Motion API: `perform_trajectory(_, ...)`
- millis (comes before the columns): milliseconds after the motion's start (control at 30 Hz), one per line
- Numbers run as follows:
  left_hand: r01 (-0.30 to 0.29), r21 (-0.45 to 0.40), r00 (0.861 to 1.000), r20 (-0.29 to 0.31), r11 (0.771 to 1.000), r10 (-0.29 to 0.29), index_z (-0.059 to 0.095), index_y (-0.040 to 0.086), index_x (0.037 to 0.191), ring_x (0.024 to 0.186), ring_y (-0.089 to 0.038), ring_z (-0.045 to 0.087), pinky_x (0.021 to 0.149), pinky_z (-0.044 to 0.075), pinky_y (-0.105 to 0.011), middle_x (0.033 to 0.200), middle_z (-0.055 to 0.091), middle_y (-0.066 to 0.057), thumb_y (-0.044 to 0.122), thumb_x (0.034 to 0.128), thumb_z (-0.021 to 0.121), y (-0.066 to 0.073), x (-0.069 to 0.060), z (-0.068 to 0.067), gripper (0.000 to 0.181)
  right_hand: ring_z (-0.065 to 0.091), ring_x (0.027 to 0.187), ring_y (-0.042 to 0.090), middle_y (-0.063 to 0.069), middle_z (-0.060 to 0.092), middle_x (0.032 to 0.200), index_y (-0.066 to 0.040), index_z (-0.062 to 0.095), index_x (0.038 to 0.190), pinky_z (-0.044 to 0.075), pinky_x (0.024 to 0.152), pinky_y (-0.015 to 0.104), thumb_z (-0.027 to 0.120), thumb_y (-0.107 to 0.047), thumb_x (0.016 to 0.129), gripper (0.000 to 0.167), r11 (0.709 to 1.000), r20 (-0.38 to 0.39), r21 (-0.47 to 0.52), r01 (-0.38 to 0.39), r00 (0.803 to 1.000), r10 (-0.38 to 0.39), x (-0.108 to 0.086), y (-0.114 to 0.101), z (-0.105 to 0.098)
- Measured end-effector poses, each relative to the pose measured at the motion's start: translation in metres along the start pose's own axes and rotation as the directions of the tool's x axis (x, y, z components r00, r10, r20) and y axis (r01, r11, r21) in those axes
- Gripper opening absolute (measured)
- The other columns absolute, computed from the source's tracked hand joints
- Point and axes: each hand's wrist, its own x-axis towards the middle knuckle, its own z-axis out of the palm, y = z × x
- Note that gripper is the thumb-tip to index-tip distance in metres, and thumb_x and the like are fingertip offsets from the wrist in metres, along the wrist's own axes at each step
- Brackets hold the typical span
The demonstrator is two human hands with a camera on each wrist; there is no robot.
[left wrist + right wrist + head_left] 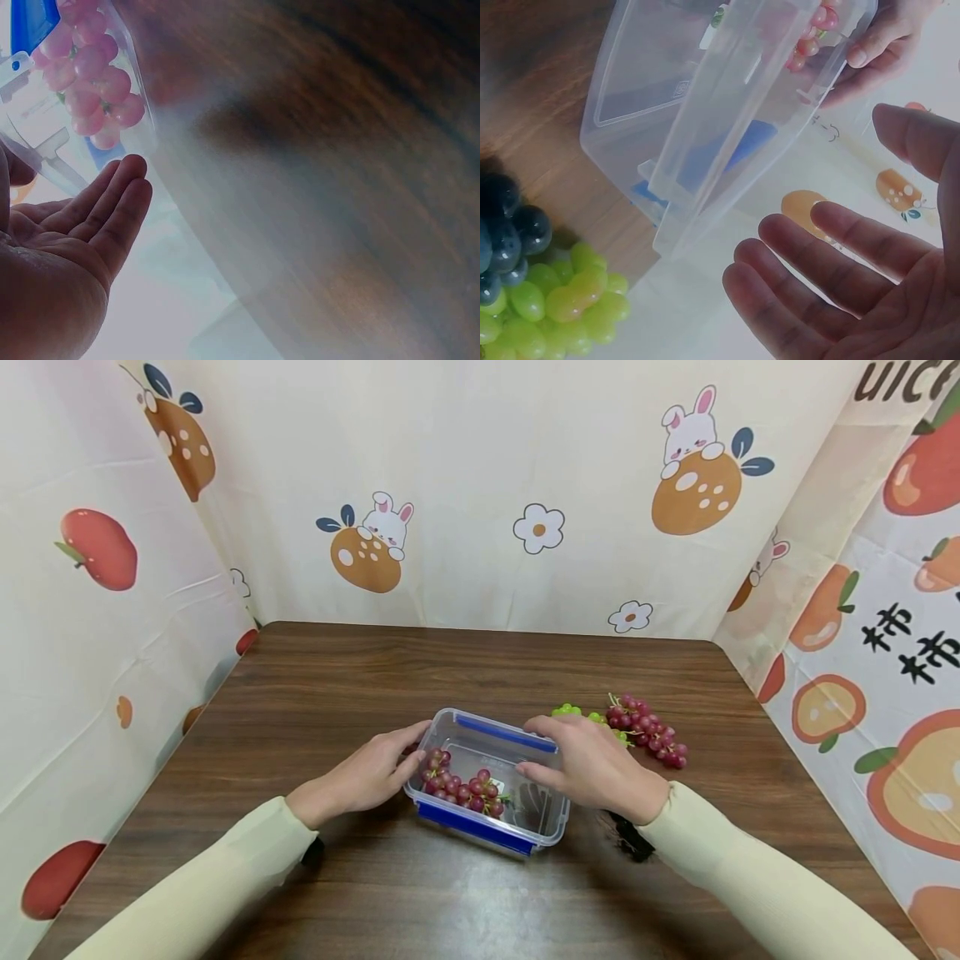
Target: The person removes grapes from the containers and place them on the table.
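Note:
On the table stands a clear plastic food container (480,839) with blue clips, turned at a slant. Red grapes (474,793) lie inside, toward its left and near side; whether a lid covers them I cannot tell. At the left end my left hand (367,772) touches the container with fingers fairly straight; the right wrist view shows its thumb at the rim. My right hand (588,768) is above the right end, its fingers spread and holding nothing. In the right wrist view, its palm (900,307) and loosely extended fingers are apart from the container.
Right of the container lie green grapes (566,710) and a second red bunch (651,731). Dark grapes (510,232) sit against the green ones in the right wrist view. The brown wooden table (360,668) is bordered by printed curtains (465,460) at the back and sides.

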Motion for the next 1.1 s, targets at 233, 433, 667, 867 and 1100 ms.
perform_trajectory(233, -0.003, -0.009, 1.000, 0.006, 1.000, 0.003, 0.036, -0.003, 0.156, 0.121, -0.026, 0.063, 0.101, 0.052, -0.048, 0.138, 0.061, -0.020, 0.014, 0.1087, 0.050, 0.000, 0.000, -0.001, 0.052, 0.069, 0.106, 0.026, 0.009, 0.071, 0.124, -0.009, 0.069, 0.131, 0.060, 0.080, 0.043, 0.078, -0.047, 0.090, 0.056, 1.000, 0.005, 0.008, 0.015, 1.000, -0.015, 0.004, -0.004, 0.000)
perform_trajectory(433, 0.000, -0.004, 1.000, 0.007, 1.000, 0.000, 0.036, -0.003, 0.156, 0.122, -0.027, 0.062, 0.102, 0.051, -0.049, 0.139, 0.060, -0.020, 0.015, 0.1088, 0.050, 0.001, 0.000, -0.001, 0.052, 0.069, 0.106, 0.026, 0.009, 0.071, 0.124, -0.009, 0.068, 0.131, 0.059, 0.082, 0.044, 0.077, -0.046, 0.091, 0.056, 0.999, 0.009, 0.018, 0.033, 0.999, -0.033, 0.009, -0.008, 0.002)
perform_trajectory(667, 0.000, -0.005, 1.000, 0.005, 1.000, 0.000, 0.036, -0.003, 0.156, 0.122, -0.027, 0.063, 0.102, 0.051, -0.049, 0.139, 0.061, -0.020, 0.013, 0.1082, 0.051, 0.001, 0.000, -0.001, 0.052, 0.070, 0.105, 0.026, 0.010, 0.072, 0.123, -0.010, 0.068, 0.132, 0.059, 0.079, 0.042, 0.076, -0.048, 0.092, 0.056, 0.999, 0.029, 0.014, 0.031, 0.999, -0.031, 0.015, -0.011, 0.004)
perform_trajectory(867, -0.004, -0.005, 1.000, 0.005, 1.000, 0.004, 0.036, -0.003, 0.156, 0.121, -0.026, 0.063, 0.102, 0.051, -0.048, 0.138, 0.061, -0.019, 0.014, 0.1084, 0.051, 0.001, 0.001, -0.001, 0.052, 0.069, 0.107, 0.026, 0.010, 0.071, 0.123, -0.011, 0.067, 0.133, 0.059, 0.080, 0.043, 0.076, -0.046, 0.092, 0.055, 1.000, 0.055, 0.017, 0.013, 0.998, -0.014, 0.018, -0.014, 0.003)
perform_trajectory(1100, -0.004, 0.004, 1.000, 0.007, 1.000, 0.004, 0.036, -0.004, 0.156, 0.122, -0.027, 0.062, 0.103, 0.051, -0.049, 0.139, 0.061, -0.020, 0.014, 0.1085, 0.050, 0.002, 0.001, -0.001, 0.052, 0.070, 0.101, 0.023, 0.009, 0.073, 0.119, -0.009, 0.067, 0.133, 0.059, 0.080, 0.041, 0.079, -0.045, 0.090, 0.057, 0.999, 0.067, 0.029, 0.021, 0.997, -0.023, 0.021, -0.019, 0.004)
